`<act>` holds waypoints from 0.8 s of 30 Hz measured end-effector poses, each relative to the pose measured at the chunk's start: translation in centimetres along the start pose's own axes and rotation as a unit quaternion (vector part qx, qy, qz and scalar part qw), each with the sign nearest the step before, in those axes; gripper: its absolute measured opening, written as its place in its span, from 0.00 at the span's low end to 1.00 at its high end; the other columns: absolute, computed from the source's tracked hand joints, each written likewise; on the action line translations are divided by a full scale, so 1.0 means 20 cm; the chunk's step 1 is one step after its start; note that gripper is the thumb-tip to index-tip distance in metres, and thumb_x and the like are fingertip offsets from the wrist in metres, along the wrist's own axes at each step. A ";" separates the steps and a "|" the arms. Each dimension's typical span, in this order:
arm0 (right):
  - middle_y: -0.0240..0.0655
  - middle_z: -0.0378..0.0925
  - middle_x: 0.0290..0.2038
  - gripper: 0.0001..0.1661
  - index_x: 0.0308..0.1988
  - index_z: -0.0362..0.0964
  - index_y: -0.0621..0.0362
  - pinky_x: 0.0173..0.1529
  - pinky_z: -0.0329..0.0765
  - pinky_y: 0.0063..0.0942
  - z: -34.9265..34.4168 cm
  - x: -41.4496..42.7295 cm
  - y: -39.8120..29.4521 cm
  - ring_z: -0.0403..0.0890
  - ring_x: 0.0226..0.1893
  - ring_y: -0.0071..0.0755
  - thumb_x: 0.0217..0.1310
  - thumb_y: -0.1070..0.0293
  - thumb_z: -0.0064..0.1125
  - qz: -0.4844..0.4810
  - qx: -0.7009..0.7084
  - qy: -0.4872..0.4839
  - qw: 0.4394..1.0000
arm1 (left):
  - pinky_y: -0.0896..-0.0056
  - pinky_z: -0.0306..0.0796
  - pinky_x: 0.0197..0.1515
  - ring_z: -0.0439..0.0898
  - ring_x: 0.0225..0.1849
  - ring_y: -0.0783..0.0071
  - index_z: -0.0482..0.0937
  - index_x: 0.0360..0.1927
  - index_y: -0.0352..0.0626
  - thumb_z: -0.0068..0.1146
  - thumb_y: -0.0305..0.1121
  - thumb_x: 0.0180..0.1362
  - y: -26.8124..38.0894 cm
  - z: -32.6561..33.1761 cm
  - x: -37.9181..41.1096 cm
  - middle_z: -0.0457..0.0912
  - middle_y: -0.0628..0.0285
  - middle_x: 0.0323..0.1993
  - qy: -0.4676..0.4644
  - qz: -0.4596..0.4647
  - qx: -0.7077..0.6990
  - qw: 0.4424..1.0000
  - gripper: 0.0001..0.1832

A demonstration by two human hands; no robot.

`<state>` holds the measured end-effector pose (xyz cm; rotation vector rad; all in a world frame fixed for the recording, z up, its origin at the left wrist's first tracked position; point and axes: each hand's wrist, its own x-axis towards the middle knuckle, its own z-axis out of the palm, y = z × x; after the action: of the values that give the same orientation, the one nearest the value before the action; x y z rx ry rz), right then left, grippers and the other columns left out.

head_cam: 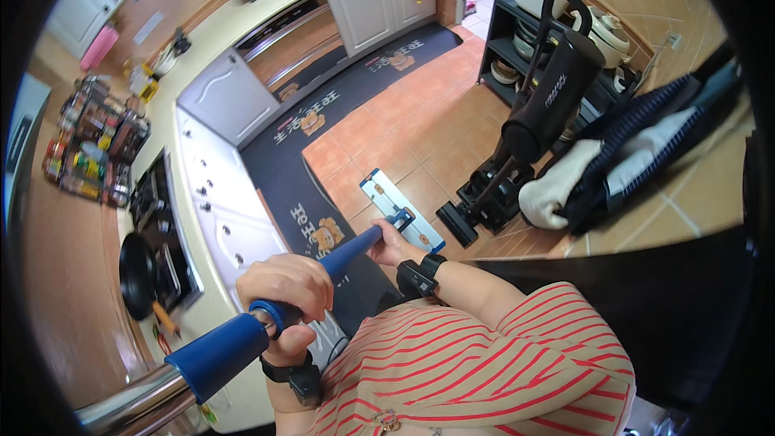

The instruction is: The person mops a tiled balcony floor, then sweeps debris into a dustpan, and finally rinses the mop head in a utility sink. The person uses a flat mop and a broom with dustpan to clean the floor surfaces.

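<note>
A flat mop runs diagonally across the view, its steel and blue pole (218, 351) nearest the camera at the lower left. My left hand (284, 290) is wrapped around the blue grip near a collar on the pole. Further down the pole, my right hand (392, 246) grips it close to the mop head. The white mop head plate (402, 209), with blue ends, lies over the tiled floor beyond my right hand. Black devices are strapped on both wrists. The underside of the mop head is hidden.
A dark patterned mat (309, 115) runs along the white cabinets (227, 97). A black stick vacuum (545, 97) stands at the right, beside a black shelf rack (502, 48). A frying pan (138, 275) and a spice rack (97, 145) are on the left counter.
</note>
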<state>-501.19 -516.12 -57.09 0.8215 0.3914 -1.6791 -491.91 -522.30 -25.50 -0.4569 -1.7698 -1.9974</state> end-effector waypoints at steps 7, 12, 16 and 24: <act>0.29 0.70 0.20 0.13 0.23 0.64 0.53 0.31 0.75 0.24 0.18 0.15 -0.36 0.74 0.23 0.28 0.59 0.60 0.49 -0.034 0.044 0.029 0.998 | 0.73 0.71 0.19 0.73 0.12 0.68 0.74 0.16 0.38 0.66 0.42 0.41 -0.38 -0.26 0.47 0.72 0.62 0.10 -0.100 -0.031 -0.086 0.991 0.18; 0.27 0.70 0.20 0.14 0.23 0.64 0.49 0.30 0.71 0.23 0.34 0.28 -0.60 0.71 0.22 0.27 0.60 0.58 0.50 -0.052 0.077 0.001 0.996 | 0.73 0.69 0.19 0.74 0.12 0.67 0.77 0.19 0.35 0.66 0.36 0.40 -0.67 -0.42 0.81 0.72 0.61 0.11 -0.245 -0.065 -0.139 0.957 0.14; 0.27 0.69 0.20 0.15 0.23 0.64 0.48 0.33 0.70 0.23 0.45 0.47 -0.90 0.70 0.24 0.27 0.59 0.56 0.51 -0.092 0.084 -0.031 0.992 | 0.74 0.67 0.17 0.71 0.10 0.67 0.76 0.19 0.34 0.66 0.31 0.39 -0.92 -0.50 1.13 0.70 0.61 0.09 -0.263 -0.041 -0.164 0.950 0.11; 0.27 0.71 0.25 0.14 0.25 0.64 0.48 0.39 0.70 0.24 0.93 0.74 -1.59 0.72 0.30 0.27 0.59 0.54 0.52 -0.171 0.105 -0.073 0.977 | 0.75 0.67 0.13 0.69 0.07 0.70 0.74 0.17 0.34 0.63 0.34 0.46 -1.41 -0.84 1.86 0.69 0.61 0.07 -0.326 0.002 -0.195 0.925 0.14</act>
<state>-538.31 -529.95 -59.74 0.8104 0.2653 -2.1165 -537.63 -540.09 -32.65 -1.3877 -1.6755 -2.3763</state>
